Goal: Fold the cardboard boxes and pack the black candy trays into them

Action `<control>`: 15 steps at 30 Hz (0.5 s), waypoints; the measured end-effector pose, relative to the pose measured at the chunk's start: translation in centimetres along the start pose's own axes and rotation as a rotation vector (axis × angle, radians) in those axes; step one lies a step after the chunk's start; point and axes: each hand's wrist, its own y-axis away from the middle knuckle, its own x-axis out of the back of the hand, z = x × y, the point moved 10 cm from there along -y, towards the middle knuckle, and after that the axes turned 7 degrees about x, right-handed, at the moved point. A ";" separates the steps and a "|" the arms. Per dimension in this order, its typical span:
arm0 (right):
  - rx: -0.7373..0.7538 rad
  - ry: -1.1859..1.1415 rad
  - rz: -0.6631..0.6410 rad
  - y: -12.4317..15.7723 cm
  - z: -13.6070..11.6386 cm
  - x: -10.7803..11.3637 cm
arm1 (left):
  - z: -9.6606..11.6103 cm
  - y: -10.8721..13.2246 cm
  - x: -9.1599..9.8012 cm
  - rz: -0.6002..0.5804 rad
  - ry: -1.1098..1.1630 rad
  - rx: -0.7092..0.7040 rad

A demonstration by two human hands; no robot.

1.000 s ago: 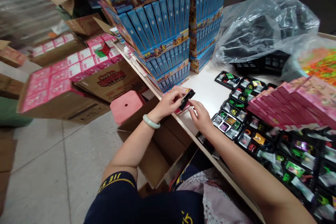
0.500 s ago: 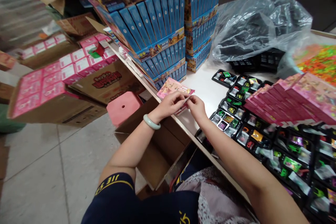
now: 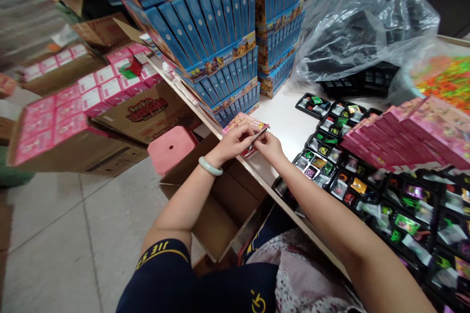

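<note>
My left hand and my right hand meet at the near edge of the white table. Both are closed on a flat pink box, fingers pinching its end. The left wrist wears a pale green bangle. Just right of my right hand lie black trays holding small colourful packets. The black tray seen a second ago is out of sight, seemingly inside the box.
Tall stacks of blue boxes rise behind my hands. A row of pink boxes lies across the trays at right. A clear bag of black trays sits at the back. An open cardboard carton and a pink stool stand below the table edge.
A second ago my hands held a black tray at the mouth of the pink box. The tray has gone out of sight and both hands now pinch the box's end.
</note>
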 end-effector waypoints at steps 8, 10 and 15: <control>0.042 0.052 -0.025 1.3 2.2 3.5 | -0.3 2.8 -2.0 -0.071 -0.477 -0.106; 0.057 -0.002 -0.075 1.5 2.2 2.8 | 0.1 3.4 -1.4 -0.020 -0.514 -0.103; 0.091 0.129 -0.048 1.4 0.7 3.4 | 3.8 1.6 0.3 0.165 -0.492 -0.177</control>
